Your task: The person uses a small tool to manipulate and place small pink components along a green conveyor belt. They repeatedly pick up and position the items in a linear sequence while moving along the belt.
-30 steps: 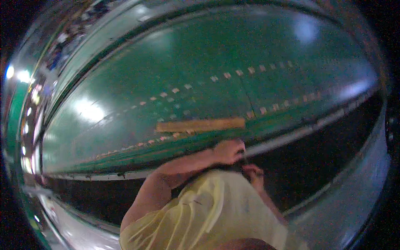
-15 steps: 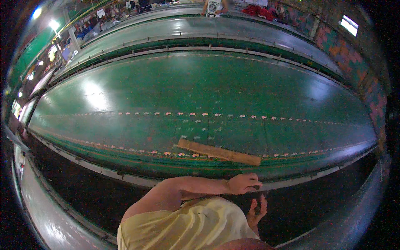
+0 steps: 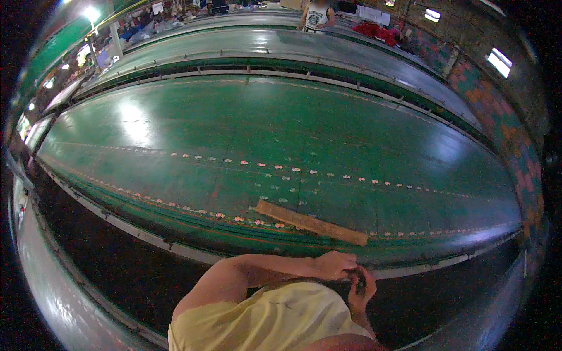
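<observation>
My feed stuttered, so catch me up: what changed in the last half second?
The right hand has moved up toward the left hand; their fingers now meet or nearly meet. Whether they hold anything is too blurred to tell. The brown strip still lies on the green table, toward its near edge.
</observation>
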`<move>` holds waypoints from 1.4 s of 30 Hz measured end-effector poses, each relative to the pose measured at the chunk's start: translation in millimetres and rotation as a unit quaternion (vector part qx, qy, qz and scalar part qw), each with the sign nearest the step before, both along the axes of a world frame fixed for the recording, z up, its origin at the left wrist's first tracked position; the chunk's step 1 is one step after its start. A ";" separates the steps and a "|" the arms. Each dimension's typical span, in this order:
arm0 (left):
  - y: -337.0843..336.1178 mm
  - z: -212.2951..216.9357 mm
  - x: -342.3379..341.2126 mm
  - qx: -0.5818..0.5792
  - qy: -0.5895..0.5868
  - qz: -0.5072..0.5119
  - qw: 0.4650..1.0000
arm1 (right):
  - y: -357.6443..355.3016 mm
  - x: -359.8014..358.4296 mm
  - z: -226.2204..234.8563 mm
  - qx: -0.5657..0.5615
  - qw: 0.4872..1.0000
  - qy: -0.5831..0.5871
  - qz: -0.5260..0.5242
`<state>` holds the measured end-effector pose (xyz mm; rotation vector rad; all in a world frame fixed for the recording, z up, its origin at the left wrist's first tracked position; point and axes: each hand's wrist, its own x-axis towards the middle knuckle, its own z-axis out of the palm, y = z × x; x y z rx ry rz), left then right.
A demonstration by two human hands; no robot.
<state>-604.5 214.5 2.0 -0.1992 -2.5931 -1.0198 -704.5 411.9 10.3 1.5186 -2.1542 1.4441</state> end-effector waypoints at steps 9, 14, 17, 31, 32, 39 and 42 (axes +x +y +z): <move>-20.4 9.7 80.2 -0.083 -0.084 0.250 0.961 | -49.6 -105.8 -4.5 0.027 0.994 -0.060 0.090; 38.0 30.9 134.9 -0.064 -0.137 0.458 0.876 | -58.5 -235.7 -55.2 -0.060 0.986 -0.084 0.135; 71.3 38.7 138.0 -0.030 -0.154 0.555 0.817 | -73.9 -272.9 -39.6 0.070 0.983 -0.139 0.096; 75.7 0.9 117.4 0.013 -0.102 0.668 0.737 | -154.7 -326.8 -27.3 0.333 0.920 0.128 0.162; 74.2 -0.4 121.1 0.013 -0.108 0.659 0.744 | -158.6 -332.5 -31.1 0.354 0.918 0.046 0.174; 19.5 28.5 214.2 0.278 0.051 0.575 0.767 | -163.5 -362.2 -46.0 0.269 0.952 0.130 0.068; -49.1 132.9 324.6 0.023 0.024 0.747 0.664 | -157.1 -413.5 -67.9 0.299 0.946 0.122 -0.001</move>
